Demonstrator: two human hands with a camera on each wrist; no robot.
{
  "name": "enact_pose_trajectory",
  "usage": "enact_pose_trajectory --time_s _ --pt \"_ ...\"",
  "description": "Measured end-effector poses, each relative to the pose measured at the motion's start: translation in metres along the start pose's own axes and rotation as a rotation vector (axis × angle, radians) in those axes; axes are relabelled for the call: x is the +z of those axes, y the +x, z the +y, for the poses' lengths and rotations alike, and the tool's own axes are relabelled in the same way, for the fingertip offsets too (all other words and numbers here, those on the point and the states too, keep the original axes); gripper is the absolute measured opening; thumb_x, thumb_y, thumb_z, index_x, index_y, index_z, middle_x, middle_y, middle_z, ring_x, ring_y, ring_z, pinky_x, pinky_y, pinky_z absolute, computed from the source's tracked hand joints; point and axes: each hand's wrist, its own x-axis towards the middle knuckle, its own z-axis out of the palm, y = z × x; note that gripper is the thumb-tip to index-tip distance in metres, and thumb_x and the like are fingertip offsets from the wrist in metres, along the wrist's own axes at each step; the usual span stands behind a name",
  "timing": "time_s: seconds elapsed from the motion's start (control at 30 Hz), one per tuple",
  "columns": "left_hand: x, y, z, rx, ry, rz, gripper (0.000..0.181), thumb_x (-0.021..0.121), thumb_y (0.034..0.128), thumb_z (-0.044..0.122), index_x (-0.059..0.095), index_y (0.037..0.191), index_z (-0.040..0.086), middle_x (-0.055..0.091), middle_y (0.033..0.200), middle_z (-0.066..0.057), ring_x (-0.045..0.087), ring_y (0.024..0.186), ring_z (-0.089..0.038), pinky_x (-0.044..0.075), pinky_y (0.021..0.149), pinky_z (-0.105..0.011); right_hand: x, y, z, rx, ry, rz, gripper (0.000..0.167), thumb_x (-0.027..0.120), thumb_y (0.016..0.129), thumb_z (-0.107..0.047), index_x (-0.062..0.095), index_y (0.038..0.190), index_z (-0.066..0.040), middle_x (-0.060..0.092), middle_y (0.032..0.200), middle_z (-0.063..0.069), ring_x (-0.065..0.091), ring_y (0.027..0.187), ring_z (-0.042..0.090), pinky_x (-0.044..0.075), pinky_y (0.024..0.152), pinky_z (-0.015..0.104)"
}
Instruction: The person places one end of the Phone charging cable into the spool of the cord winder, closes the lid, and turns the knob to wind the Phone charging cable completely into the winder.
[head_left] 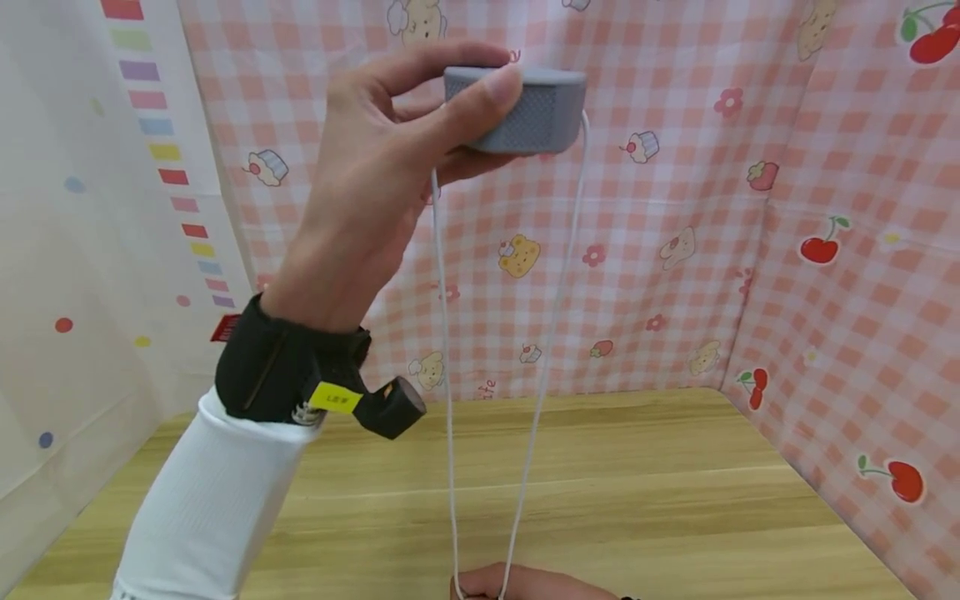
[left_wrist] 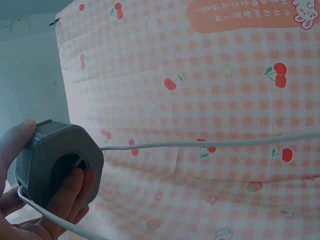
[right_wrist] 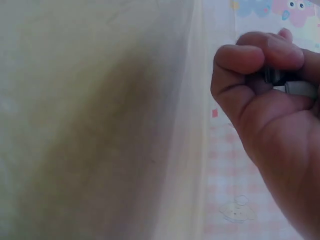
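Note:
Raised high in the head view, my left hand (head_left: pixel 382 158) grips a grey hexagonal device (head_left: pixel 536 108) with textured sides. In the left wrist view, fingers reach into the round opening of the device (left_wrist: pixel 75 135). A white cable (head_left: pixel 444 333) hangs in two strands from the device area down to my right hand (head_left: pixel 536 582) at the bottom edge. The right wrist view has my right hand (right_wrist: pixel 280 115) with curled fingers around a light connector end (right_wrist: pixel 300 89) and a dark piece, mostly hidden.
A wood-grain table (head_left: pixel 637 467) lies below the hands. Pink checked cloth (head_left: pixel 675 217) with printed pictures hangs behind and at the right; pale dotted cloth (head_left: pixel 67 208) hangs at the left.

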Motion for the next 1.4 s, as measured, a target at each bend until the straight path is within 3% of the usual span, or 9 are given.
enact_pose_trajectory --time_s 0.27,0.37,0.5,0.63,0.83,0.97,1.1,1.27,1.4 --pt "-0.005 -0.007 -0.003 -0.079 0.026 -0.007 0.024 0.067 0.0873 0.004 0.066 0.111 0.001 0.062 0.116 -0.022 0.063 0.104 -0.034 0.054 0.091 -0.037 -0.020 -0.006 -0.022 -0.090 -0.546 0.030 0.020 0.049 0.100 -0.032 0.062 0.099 -0.016 0.057 0.084 -0.014 0.053 0.079 -0.005 0.043 0.072 0.013" --pt "-0.005 -0.014 -0.006 -0.104 0.052 -0.024 0.027 0.068 0.0869 0.006 0.066 0.113 0.002 0.062 0.117 -0.021 0.062 0.105 -0.033 0.054 0.091 -0.037 -0.032 -0.014 -0.032 -0.144 -0.648 0.019 0.019 0.053 0.099 -0.027 0.060 0.115 -0.021 0.065 0.108 -0.005 0.061 0.101 0.003 0.048 0.088 0.022" --pt "-0.006 -0.030 -0.010 -0.136 0.099 -0.046 0.029 0.069 0.0860 0.008 0.065 0.115 0.006 0.063 0.119 -0.019 0.061 0.105 -0.031 0.054 0.090 -0.038 -0.047 -0.026 -0.046 -0.201 -0.788 -0.015 0.045 0.059 0.096 -0.022 0.044 0.138 -0.020 0.054 0.136 0.006 0.051 0.127 0.013 0.043 0.104 0.031" --pt "-0.008 -0.051 -0.017 -0.196 0.165 -0.055 0.034 0.070 0.0840 0.011 0.065 0.118 0.012 0.064 0.120 -0.013 0.061 0.107 -0.027 0.052 0.089 -0.037 -0.054 -0.040 -0.062 -0.189 -0.876 0.038 0.072 0.068 0.089 -0.029 0.029 0.149 -0.025 0.047 0.145 0.000 0.043 0.135 0.016 0.039 0.108 0.034" --pt "-0.012 -0.086 -0.035 -0.300 0.150 -0.047 0.038 0.072 0.0837 0.009 0.063 0.121 0.015 0.066 0.120 -0.008 0.061 0.111 -0.024 0.048 0.096 -0.038 -0.055 -0.067 -0.094 -0.276 -1.006 0.249 0.091 0.074 0.078 -0.038 0.023 0.152 -0.025 0.044 0.148 0.002 0.044 0.135 0.022 0.041 0.106 0.039" --pt "-0.015 -0.107 -0.055 -0.349 0.114 -0.031 0.040 0.075 0.0814 0.010 0.064 0.120 0.014 0.067 0.118 -0.010 0.060 0.109 -0.024 0.048 0.096 -0.037 -0.047 -0.077 -0.112 -0.447 -1.104 0.521 0.091 0.078 0.073 -0.032 0.030 0.149 -0.018 0.049 0.143 0.004 0.049 0.129 0.021 0.045 0.103 0.035" --pt "-0.016 -0.126 -0.074 -0.402 0.086 -0.013 0.040 0.076 0.0809 0.012 0.064 0.119 0.012 0.067 0.116 -0.011 0.060 0.105 -0.024 0.048 0.094 -0.035 -0.033 -0.075 -0.124 -0.662 -1.071 0.706 0.085 0.082 0.072 -0.012 0.037 0.145 -0.011 0.049 0.141 0.004 0.049 0.128 0.015 0.044 0.104 0.028" --pt "-0.016 -0.146 -0.091 -0.426 0.063 0.021 0.038 0.075 0.0823 0.012 0.065 0.118 0.010 0.069 0.109 -0.009 0.061 0.103 -0.025 0.045 0.098 -0.039 -0.016 -0.069 -0.135 -0.889 -1.123 0.766 0.075 0.081 0.073 -0.005 0.045 0.139 -0.002 0.052 0.136 0.008 0.053 0.125 0.016 0.045 0.102 0.024" --pt "-0.017 -0.160 -0.101 -0.422 0.076 0.059 0.039 0.075 0.0808 0.009 0.065 0.118 0.010 0.069 0.108 -0.008 0.062 0.101 -0.023 0.047 0.095 -0.038 -0.012 -0.069 -0.141 -0.946 -1.224 0.730 0.048 0.063 0.092 -0.014 0.048 0.136 0.000 0.054 0.133 0.009 0.053 0.125 0.016 0.047 0.098 0.021"
